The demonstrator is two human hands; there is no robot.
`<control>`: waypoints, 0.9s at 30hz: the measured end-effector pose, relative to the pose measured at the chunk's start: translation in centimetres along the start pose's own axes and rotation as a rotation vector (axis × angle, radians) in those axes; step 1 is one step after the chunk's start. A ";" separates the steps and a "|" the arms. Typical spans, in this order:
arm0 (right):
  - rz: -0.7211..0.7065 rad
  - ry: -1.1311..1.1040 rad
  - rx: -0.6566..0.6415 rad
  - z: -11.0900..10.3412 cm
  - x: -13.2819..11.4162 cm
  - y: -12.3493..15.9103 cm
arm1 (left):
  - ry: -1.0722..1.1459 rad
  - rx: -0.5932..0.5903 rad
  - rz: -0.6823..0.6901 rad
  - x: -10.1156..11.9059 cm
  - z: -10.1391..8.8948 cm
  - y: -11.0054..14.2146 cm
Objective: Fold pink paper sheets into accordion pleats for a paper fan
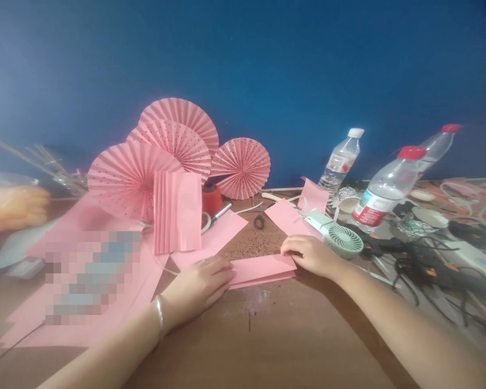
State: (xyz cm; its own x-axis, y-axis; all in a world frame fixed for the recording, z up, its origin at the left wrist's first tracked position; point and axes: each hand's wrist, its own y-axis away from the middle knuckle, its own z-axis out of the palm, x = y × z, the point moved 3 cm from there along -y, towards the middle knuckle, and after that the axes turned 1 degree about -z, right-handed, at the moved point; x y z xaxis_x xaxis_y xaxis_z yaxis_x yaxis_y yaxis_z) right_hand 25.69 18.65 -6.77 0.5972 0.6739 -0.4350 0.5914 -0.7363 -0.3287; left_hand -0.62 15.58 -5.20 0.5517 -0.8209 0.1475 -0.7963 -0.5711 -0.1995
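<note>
A folded strip of pink paper lies on the wooden table in front of me, its layers slightly parted along the near edge. My left hand, with a bangle at the wrist, grips the strip's left end; the thumb is hidden. At the far right corner, my right hand has its fingers closed on the same paper. Just beyond stands an accordion-pleated piece of pink paper, upright. Behind it, pink pleated paper rosettes lean against the blue wall.
Pink sheets spread across the left side, with a blurred-out object on top. Scissors lie beyond the strip. On the right are a small green fan, water bottles and tangled black cables. A red object stands behind the pleats.
</note>
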 end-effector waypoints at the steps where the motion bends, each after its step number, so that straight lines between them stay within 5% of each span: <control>1: 0.002 0.006 -0.008 0.0 0.0 0.0 | -0.002 -0.006 0.000 0.0 0.0 0.0; 17: 0.002 -0.028 -0.085 0.3 0.0 -0.1 | -0.090 -0.101 0.000 0.5 -0.5 -0.2; 27: -0.004 -0.025 -0.013 0.6 0.4 0.1 | 0.060 0.018 -0.094 -0.2 -0.2 0.1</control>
State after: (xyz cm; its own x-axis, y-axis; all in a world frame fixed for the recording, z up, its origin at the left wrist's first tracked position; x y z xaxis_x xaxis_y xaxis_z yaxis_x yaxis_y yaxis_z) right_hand 25.70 18.77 -7.47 0.5813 0.6748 -0.4546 0.6009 -0.7328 -0.3193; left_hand -0.91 15.68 -5.06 0.6077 -0.7620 0.2238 -0.7369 -0.6461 -0.1990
